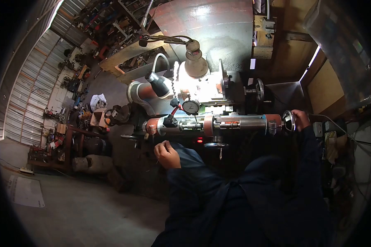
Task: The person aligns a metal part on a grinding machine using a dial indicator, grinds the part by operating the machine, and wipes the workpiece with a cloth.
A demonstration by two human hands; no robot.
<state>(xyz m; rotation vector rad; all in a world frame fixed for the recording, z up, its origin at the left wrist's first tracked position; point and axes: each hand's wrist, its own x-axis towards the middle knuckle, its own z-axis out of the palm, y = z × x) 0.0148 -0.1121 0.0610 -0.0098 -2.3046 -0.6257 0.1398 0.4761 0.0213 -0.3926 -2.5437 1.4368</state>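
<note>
My right hand (302,120) is wrapped round the rim of a shiny handwheel (289,121) at the right end of a grinding machine's table. Over my left knee, in front of the machine, my left hand (167,155) is held closed, with thumb and fingers together; what is in it, if anything, cannot be made out. A dial indicator (191,107) on a holder with a black base (170,121) stands above the table. Below it, a thin metal workpiece (189,125) lies along the table, left of a red-brown block (208,125).
A bright lamp (160,85) on a bent neck lights the machine. Another handwheel (216,145) juts out at the front, and a further one (259,90) sits behind. Cluttered tools and a gas cylinder (92,164) stand on the left. Cables (338,125) hang at right.
</note>
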